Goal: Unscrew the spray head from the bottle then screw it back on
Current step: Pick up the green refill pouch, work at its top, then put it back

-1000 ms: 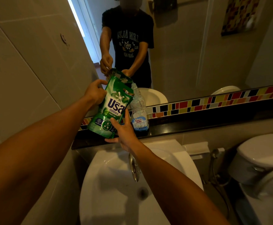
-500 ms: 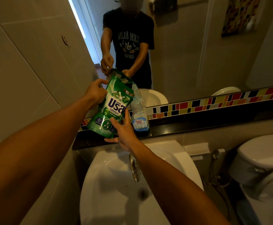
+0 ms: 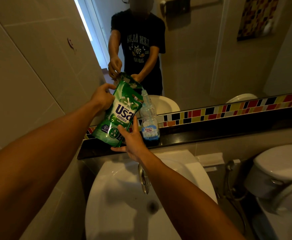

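A green refill pouch [image 3: 119,115] is held tilted above the dark ledge [image 3: 202,134]. My left hand [image 3: 102,97] grips its upper left edge. My right hand [image 3: 133,139] supports its lower right corner from beneath, thumb on the front. Just right of the pouch stands a clear bottle [image 3: 149,123] with a blue and white label and bluish liquid at the bottom. Its neck is bare; no spray head shows on it. The pouch's top leans over the bottle's neck.
A white sink [image 3: 124,205] with a chrome tap [image 3: 144,179] lies below the ledge. A toilet [image 3: 280,170] and a bidet hose [image 3: 228,177] are on the right. A mirror behind the ledge reflects a person. A tiled wall closes the left side.
The pouch and both hands have stayed almost still; the pouch has dipped very slightly toward the bottle's neck.
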`<state>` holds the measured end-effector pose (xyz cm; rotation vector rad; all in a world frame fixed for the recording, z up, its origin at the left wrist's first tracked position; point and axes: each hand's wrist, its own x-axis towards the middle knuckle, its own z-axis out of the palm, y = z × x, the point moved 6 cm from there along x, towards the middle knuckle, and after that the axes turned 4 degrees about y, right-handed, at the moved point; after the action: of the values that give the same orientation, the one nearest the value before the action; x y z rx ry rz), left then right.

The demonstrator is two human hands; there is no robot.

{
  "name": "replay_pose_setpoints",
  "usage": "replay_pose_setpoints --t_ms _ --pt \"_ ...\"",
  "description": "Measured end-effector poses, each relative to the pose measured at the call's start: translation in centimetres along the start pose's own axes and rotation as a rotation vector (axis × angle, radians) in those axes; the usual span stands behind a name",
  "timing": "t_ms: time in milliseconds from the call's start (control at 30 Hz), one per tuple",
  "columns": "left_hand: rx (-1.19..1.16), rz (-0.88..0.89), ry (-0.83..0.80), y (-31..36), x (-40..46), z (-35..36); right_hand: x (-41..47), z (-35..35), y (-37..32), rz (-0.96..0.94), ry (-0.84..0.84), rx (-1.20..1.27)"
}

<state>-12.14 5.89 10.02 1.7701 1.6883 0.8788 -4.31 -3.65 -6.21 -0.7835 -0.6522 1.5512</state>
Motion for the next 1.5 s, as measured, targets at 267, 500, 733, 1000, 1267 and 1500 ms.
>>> replay_pose_setpoints --t_ms 267,500,733,1000,1267,1500 --pt "-0.007 0.007 -0.009 0.00 0.06 0.05 -0.26 0.07 -0.05 0.003 -0.006 0.005" --pt "0.001 0.018 0.001 0.09 0.23 0.02 -0.23 0.15 -0.22 0.003 -0.010 0.001" --pt "0.000 0.014 -0.007 0.19 0.37 0.02 -0.16 0.11 -0.31 0.002 -0.010 0.003" --pt "0.014 0.007 -0.008 0.29 0.25 0.05 -0.35 0.29 -0.43 0.017 -0.003 0.006" --pt "0.010 -0.001 -0.011 0.54 0.10 -0.05 -0.27 0.45 -0.44 0.020 -0.004 0.018" --pt "0.014 -0.004 -0.010 0.87 -0.18 -0.22 -0.31 0.75 -0.45 0.014 -0.011 0.032"
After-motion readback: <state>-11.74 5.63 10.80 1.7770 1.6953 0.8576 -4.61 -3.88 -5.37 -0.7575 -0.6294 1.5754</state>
